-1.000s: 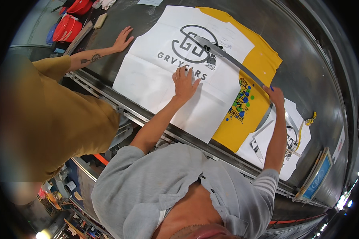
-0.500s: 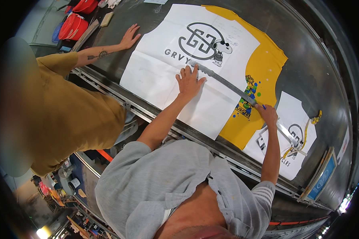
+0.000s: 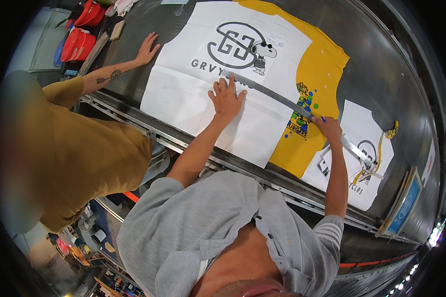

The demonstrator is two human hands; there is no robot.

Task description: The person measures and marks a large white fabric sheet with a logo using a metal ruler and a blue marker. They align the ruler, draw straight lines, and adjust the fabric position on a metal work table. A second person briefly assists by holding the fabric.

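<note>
While a large white sheet (image 3: 176,94) is spread over the dark table (image 3: 364,79), its upper half is marked with a round dark emblem (image 3: 237,45), a cartoon dog (image 3: 263,55) and a row of bold dark capitals (image 3: 207,65), partly covered toward their right end. Small print is seen near the sheet's upper right edge, too faint to be read. To the sheet's right, and partly overlapped by it, a yellow garment piece (image 3: 324,69) is printed in green, blue and black above dark lettering. Farther right of the sheet, a smaller white sheet (image 3: 354,116) is marked with a similar emblem.

A metal ruler (image 3: 272,95) is laid aslant from the large sheet's middle across its right edge. At the sheet's middle, the left hand (image 3: 226,101) is placed palm down, its fingers spread apart, their tips at the ruler's end. Beyond the sheet's right edge, the right hand (image 3: 328,129) is held with fingers clamped on the ruler, its forearm stretched out from below.
</note>
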